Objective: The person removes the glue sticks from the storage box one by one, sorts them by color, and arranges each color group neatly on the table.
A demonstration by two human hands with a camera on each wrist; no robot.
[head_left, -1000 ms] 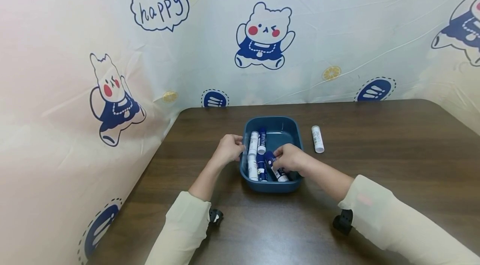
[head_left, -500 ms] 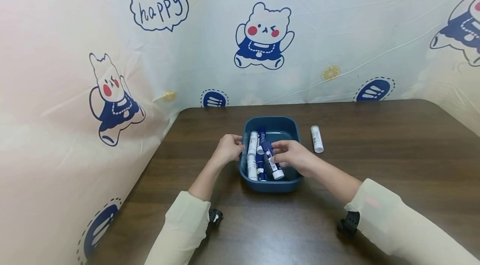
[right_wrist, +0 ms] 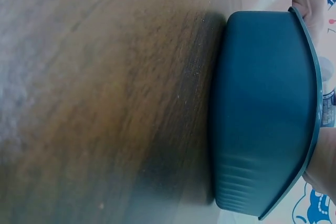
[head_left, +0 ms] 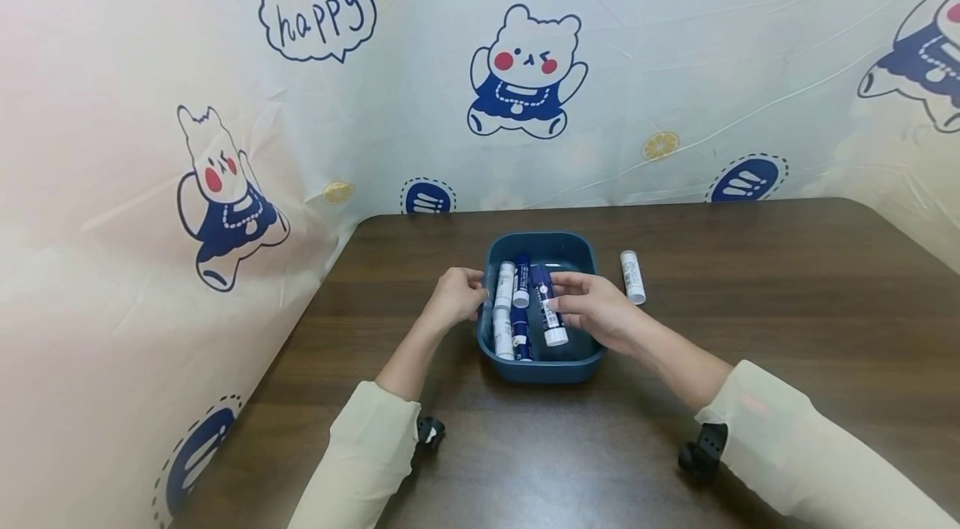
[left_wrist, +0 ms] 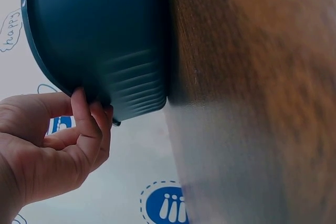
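Note:
A blue plastic bin [head_left: 536,373] stands on the brown table. Its left rim is pinched by my left hand [head_left: 452,297], whose fingers bend against the outer wall [left_wrist: 94,51] in the left wrist view. Inside the bin, my right hand [head_left: 603,311] grips a glue stick [head_left: 553,331] with a dark blue cap and white base, tilted and raised above the bin floor. Along the bin's left side lie two white glue sticks [head_left: 504,283] and two blue-and-white glue sticks [head_left: 521,335]. In the right wrist view the bin's wall [right_wrist: 262,114] hides most of the contents.
One white glue stick [head_left: 633,277] lies on the table [head_left: 750,287] right of the bin, behind my right wrist. A printed cloth [head_left: 645,54] hangs behind and to the left of the table. Both sleeves carry dark wrist devices [head_left: 702,452].
My right hand has lifted the glue stick from the bin's near right part and carried it away from me, turning it more lengthwise. My left hand stays on the rim.

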